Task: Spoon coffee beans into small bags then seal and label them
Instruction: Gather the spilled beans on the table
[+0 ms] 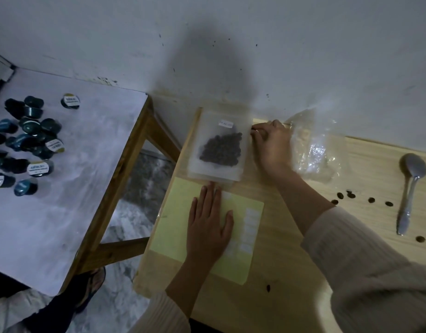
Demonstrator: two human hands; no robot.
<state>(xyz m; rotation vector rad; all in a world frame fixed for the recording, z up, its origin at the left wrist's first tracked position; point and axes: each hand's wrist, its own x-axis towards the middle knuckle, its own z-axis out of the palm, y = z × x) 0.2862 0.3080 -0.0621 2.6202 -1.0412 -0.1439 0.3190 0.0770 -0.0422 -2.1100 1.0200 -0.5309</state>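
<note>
A small frosted bag (219, 145) filled with dark coffee beans lies flat on the wooden table (291, 272), a white label stuck near its top. It rests on a stack of similar bags. My right hand (272, 146) sits at the bag's right edge, fingers curled against it. My left hand (208, 224) lies flat, fingers spread, on a yellow label sheet (173, 224) just below the bag. A column of white labels (250, 227) remains on the sheet's right side. A metal spoon (410, 188) lies at the far right.
A crumpled clear plastic bag (317, 150) lies behind my right wrist. Several loose beans (351, 195) are scattered left of the spoon. A white side table (75, 188) at the left carries several dark coffee capsules (27, 140). The wall stands close behind.
</note>
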